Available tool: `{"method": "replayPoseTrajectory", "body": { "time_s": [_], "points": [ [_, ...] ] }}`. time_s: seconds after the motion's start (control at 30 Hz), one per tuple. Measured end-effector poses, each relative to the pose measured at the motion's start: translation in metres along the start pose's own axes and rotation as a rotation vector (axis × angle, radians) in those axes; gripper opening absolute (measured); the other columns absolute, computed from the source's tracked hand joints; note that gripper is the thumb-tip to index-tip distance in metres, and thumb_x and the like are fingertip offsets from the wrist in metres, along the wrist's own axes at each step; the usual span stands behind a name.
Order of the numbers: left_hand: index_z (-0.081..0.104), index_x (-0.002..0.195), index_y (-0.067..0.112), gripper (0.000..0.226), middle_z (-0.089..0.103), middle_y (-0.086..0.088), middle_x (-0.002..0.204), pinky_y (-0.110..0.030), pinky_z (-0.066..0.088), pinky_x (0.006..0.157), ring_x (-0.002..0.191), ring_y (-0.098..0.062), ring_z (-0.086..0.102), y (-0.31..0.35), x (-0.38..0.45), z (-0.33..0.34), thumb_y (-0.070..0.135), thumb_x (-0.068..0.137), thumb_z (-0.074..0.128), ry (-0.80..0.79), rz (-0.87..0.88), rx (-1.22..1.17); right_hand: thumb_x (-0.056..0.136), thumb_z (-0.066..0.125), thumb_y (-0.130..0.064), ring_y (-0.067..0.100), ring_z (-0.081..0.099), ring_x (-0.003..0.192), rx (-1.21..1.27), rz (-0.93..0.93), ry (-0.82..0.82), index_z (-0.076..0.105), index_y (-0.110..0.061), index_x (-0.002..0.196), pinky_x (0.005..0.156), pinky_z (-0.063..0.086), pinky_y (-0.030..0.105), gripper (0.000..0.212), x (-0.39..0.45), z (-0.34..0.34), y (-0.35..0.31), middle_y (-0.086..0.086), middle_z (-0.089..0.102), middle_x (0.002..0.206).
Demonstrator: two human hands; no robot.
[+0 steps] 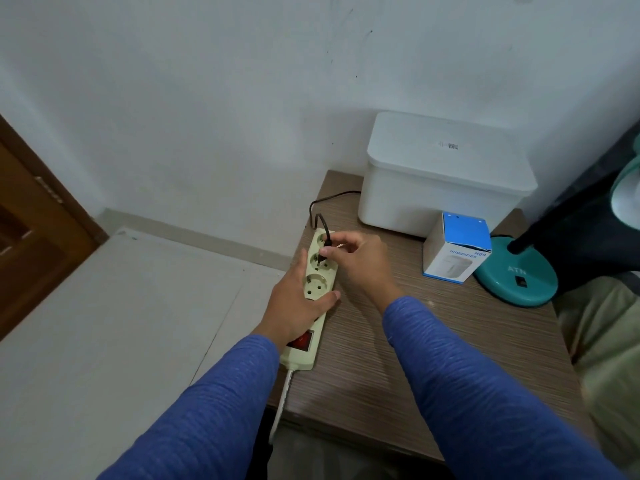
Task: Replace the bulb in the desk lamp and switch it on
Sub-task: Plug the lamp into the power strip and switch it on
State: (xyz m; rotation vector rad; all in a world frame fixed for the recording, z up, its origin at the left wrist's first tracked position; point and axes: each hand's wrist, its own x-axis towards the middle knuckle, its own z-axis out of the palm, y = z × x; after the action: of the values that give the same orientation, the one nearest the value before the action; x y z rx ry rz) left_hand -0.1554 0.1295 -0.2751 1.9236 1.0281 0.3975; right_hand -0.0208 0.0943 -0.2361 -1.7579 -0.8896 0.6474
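Note:
A cream power strip (pixel 316 284) with a red rocker switch (pixel 301 340) lies along the left edge of the wooden table (pixel 433 341). My left hand (pixel 294 306) grips the strip's middle from the left side. My right hand (pixel 360 261) pinches a black plug (pixel 325 251) at the strip's second socket; its black cord (pixel 323 206) loops back behind a white box. The teal desk lamp's round base (pixel 519 277) stands at the table's right edge, its dark neck rising to a teal shade (pixel 627 199) cut off by the frame. No bulb is visible.
A white lidded box (pixel 446 174) stands at the back of the table against the wall. A small blue and white humidifier carton (pixel 457 247) sits between it and the lamp base. A brown door (pixel 31 230) is at the left, pale bedding (pixel 606 341) at the right.

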Motion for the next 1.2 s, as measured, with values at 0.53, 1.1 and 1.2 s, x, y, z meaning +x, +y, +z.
{"method": "replayPoseTrajectory", "body": {
  "time_s": [0.53, 1.1, 1.2],
  "points": [
    [0.005, 0.148, 0.036, 0.098, 0.044, 0.003, 0.143, -0.034, 0.041, 0.106, 0.125, -0.014, 0.048, -0.001, 0.001, 0.0, 0.049, 0.074, 0.069, -0.017, -0.017, 0.013, 0.074, 0.078, -0.019, 0.004, 0.061, 0.073, -0.415, -0.164, -0.133, 0.076, -0.013, 0.093, 0.067, 0.046, 0.01, 0.02, 0.007, 0.001, 0.004, 0.002, 0.076, 0.09],
    [0.015, 0.147, 0.015, 0.083, 0.041, -0.011, 0.144, -0.041, 0.04, 0.104, 0.128, -0.03, 0.044, 0.031, 0.001, -0.013, 0.051, 0.084, 0.055, -0.126, -0.205, 0.409, 0.091, 0.054, -0.037, 0.027, 0.054, 0.118, -0.964, 0.211, -0.358, 0.058, -0.009, 0.125, 0.097, 0.043, 0.035, 0.044, -0.03, -0.053, -0.008, 0.011, 0.058, 0.13],
    [0.036, 0.134, 0.008, 0.063, 0.051, -0.012, 0.13, -0.035, 0.045, 0.091, 0.117, -0.028, 0.051, 0.055, -0.006, -0.018, 0.045, 0.086, 0.055, -0.138, -0.216, 0.604, 0.088, 0.057, -0.037, 0.028, 0.056, 0.11, -1.048, 0.312, -0.395, 0.058, -0.008, 0.119, 0.085, 0.044, 0.034, 0.042, -0.036, -0.066, -0.003, 0.012, 0.058, 0.125]
  ]
}}
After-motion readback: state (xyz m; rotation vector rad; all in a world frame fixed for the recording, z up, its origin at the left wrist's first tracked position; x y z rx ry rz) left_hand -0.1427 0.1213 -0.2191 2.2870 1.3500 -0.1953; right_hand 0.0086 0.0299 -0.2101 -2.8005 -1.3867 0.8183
